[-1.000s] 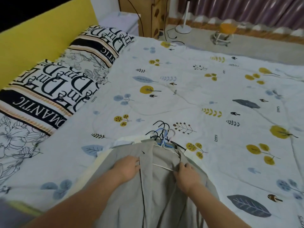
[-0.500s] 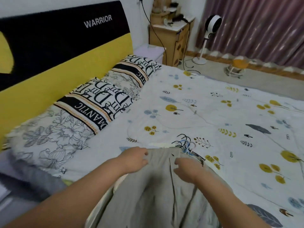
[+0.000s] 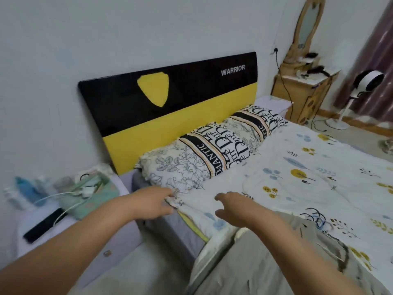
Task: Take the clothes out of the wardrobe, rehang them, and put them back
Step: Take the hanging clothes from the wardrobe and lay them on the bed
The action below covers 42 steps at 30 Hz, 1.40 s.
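Note:
A grey garment [image 3: 265, 265] tops a pile of clothes at the near edge of the bed, at the bottom right. Several hanger hooks [image 3: 316, 218], black, white and blue, stick out of the pile onto the leaf-print quilt [image 3: 308, 188]. My left hand [image 3: 153, 203] reaches to the quilt's bunched near-left corner [image 3: 175, 202] and pinches it, just below the pillows. My right hand [image 3: 231, 207] hovers over the quilt left of the pile, fingers loosely curled, holding nothing. Neither hand touches the grey garment.
Two printed pillows [image 3: 212, 154] lie against the black-and-yellow headboard [image 3: 170, 111]. A nightstand [image 3: 70, 235] at the left bears a green pouch [image 3: 93, 194], a charger cable, a black remote and bottles. A dresser with a mirror [image 3: 304, 90] and a fan [image 3: 368, 84] stand far right.
Both hands have left the grey garment and moved left toward the quilt's corner by the pillows. The view has swung left and upward, so the headboard and nightstand show.

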Motion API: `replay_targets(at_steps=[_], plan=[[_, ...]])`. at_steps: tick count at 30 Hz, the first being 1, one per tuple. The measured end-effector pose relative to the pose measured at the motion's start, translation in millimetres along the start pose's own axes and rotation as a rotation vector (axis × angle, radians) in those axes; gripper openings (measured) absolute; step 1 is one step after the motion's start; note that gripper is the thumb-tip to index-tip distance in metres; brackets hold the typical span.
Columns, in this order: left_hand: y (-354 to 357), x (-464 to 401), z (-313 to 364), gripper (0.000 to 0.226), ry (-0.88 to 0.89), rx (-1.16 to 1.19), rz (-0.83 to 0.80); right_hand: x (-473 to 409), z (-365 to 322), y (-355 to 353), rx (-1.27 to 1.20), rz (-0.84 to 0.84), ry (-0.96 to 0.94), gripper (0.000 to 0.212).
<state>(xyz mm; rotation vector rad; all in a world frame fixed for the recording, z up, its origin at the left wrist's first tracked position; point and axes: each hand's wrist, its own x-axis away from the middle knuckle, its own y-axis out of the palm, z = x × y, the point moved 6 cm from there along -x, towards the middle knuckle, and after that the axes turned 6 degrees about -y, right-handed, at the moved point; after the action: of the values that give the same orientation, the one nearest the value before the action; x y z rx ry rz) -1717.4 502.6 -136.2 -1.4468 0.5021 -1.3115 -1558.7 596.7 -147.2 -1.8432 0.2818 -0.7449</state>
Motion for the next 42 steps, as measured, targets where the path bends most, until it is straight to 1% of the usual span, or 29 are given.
replay_targets(at_steps=[3, 8, 11, 14, 17, 20, 22, 25, 28, 31, 36, 42], plan=[[-17, 43, -54, 0.049, -0.095, 0.037, 0.041, -16, -64, -17, 0.068, -0.010, -0.127, 0.047], [-30, 107, -133, 0.058, -0.319, 0.072, 0.115, -36, -161, -42, 0.160, -0.027, -0.350, 0.045], [-34, 143, -164, 0.054, -0.440, 0.098, 0.153, -42, -214, -51, 0.236, -0.039, -0.492, 0.046], [-32, 182, -185, 0.049, -0.566, 0.176, 0.177, -45, -264, -57, 0.302, -0.033, -0.636, 0.046], [-22, 223, -210, 0.052, -0.724, 0.247, 0.196, -43, -313, -56, 0.371, -0.043, -0.776, 0.049], [-4, 273, -229, 0.055, -0.865, 0.352, 0.255, -33, -361, -50, 0.411, -0.051, -0.900, 0.047], [8, 309, -237, 0.055, -0.939, 0.403, 0.307, -21, -393, -42, 0.424, -0.084, -0.978, 0.048], [29, 364, -246, 0.055, -1.048, 0.480, 0.344, 6, -440, -25, 0.451, -0.112, -1.120, 0.050], [47, 418, -254, 0.056, -1.161, 0.505, 0.388, 36, -485, -4, 0.451, -0.137, -1.234, 0.052], [67, 474, -265, 0.058, -1.261, 0.508, 0.424, 65, -533, 21, 0.457, -0.171, -1.316, 0.051], [92, 569, -283, 0.059, -1.386, 0.522, 0.438, 120, -613, 52, 0.462, -0.172, -1.458, 0.054], [116, 676, -312, 0.061, -1.526, 0.548, 0.508, 184, -702, 80, 0.434, -0.166, -1.598, 0.051]])
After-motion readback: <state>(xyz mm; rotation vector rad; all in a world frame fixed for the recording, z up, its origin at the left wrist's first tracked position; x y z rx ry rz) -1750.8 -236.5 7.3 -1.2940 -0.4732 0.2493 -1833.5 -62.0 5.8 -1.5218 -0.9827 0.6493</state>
